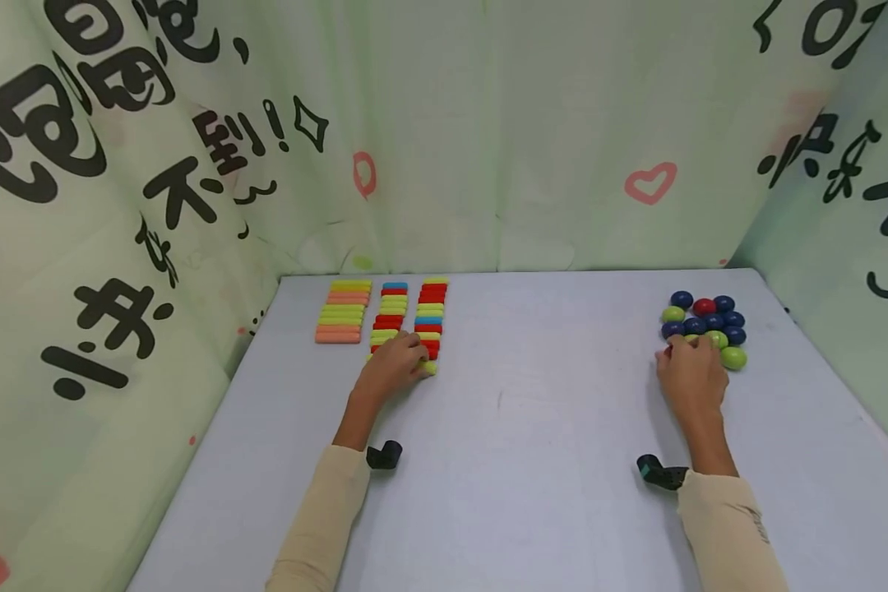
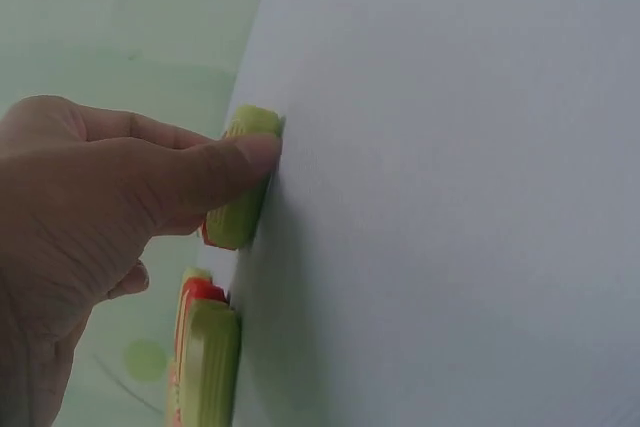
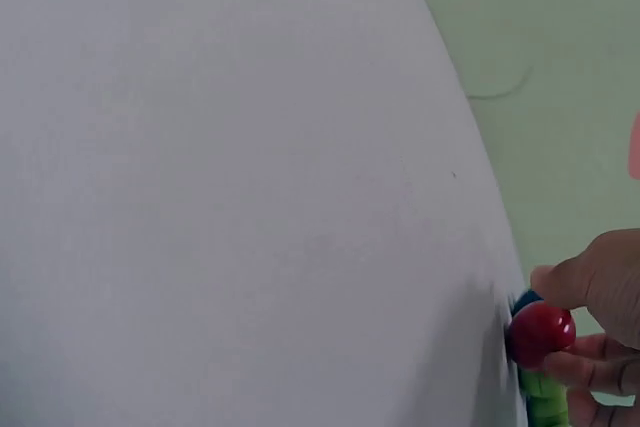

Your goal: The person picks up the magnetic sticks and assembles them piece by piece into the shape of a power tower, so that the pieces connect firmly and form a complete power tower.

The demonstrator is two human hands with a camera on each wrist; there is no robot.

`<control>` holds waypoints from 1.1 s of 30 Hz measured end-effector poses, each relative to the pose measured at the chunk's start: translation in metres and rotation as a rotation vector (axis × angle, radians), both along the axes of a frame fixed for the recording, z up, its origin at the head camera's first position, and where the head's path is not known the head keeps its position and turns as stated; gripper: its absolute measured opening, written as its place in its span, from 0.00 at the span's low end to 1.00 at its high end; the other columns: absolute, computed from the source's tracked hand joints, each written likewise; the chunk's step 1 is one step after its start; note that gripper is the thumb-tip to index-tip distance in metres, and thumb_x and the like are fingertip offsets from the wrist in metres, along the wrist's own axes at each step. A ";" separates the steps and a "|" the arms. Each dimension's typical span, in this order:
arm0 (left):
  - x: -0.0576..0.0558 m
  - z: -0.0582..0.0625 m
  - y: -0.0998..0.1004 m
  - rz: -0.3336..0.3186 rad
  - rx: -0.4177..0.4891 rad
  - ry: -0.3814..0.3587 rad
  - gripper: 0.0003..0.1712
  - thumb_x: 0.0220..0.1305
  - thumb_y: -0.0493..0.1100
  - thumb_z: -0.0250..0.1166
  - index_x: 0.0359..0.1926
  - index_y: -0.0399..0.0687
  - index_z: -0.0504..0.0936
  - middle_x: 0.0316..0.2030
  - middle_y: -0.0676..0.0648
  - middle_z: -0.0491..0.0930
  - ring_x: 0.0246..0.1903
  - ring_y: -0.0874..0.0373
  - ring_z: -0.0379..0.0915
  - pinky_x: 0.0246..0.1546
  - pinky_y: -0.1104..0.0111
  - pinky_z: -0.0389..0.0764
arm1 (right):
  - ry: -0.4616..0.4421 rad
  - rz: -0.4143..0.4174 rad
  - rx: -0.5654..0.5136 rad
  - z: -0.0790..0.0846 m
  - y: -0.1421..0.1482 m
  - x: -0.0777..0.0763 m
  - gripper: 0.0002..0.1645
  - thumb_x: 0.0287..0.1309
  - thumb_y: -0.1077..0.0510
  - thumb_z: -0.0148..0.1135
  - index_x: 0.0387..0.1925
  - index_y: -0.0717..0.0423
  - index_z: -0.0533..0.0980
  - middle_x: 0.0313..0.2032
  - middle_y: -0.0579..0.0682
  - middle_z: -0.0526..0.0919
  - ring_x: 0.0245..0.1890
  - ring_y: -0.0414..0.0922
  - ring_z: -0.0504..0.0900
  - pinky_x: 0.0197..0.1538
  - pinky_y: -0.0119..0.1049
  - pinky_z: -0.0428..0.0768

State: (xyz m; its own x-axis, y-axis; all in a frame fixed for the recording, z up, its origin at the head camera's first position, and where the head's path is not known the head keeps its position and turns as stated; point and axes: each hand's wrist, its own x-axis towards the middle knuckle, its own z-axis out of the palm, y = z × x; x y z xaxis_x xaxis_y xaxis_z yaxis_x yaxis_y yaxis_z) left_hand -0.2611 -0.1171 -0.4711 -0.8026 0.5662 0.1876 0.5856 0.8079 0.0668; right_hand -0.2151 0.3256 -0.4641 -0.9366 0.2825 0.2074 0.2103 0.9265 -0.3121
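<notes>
My left hand [image 1: 392, 363] is at the near end of the rightmost row of coloured bars [image 1: 431, 309]. Its thumb and fingers pinch a yellow-green ridged bar [image 2: 236, 215], seen close up in the left wrist view, with red showing just behind it. On the far right, my right hand [image 1: 690, 374] is at the near side of a cluster of glossy rounded pieces. Between its thumb and fingers it grips a red ball [image 3: 542, 335], mostly hidden by the hand in the head view. Green pieces [image 3: 545, 399] show beside that ball.
Left of the left hand lie a middle row of bars [image 1: 394, 302] and a wider row of yellow and orange bars [image 1: 344, 312]. The cluster holds dark blue balls [image 1: 682, 299], a second red ball [image 1: 704, 307] and green ones [image 1: 733, 358]. A printed curtain [image 1: 562, 148] encloses the white table [image 1: 540, 427].
</notes>
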 end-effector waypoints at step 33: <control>0.027 -0.032 0.096 -0.049 0.627 -0.623 0.16 0.65 0.53 0.65 0.44 0.46 0.86 0.32 0.54 0.82 0.30 0.65 0.71 0.29 0.77 0.76 | -0.255 0.734 -0.931 -0.028 -0.120 0.000 0.26 0.62 0.57 0.64 0.59 0.63 0.71 0.51 0.63 0.78 0.37 0.43 0.81 0.33 0.33 0.82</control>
State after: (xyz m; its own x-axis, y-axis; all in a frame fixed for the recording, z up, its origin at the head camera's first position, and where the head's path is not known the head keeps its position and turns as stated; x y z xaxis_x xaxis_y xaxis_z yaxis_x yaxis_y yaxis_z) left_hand -0.2344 -0.0214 -0.5036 -0.8399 0.5426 0.0121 0.3284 0.4905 0.8072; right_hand -0.2152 0.2056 -0.4917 -0.9209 -0.3898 -0.0060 -0.1184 0.2944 -0.9483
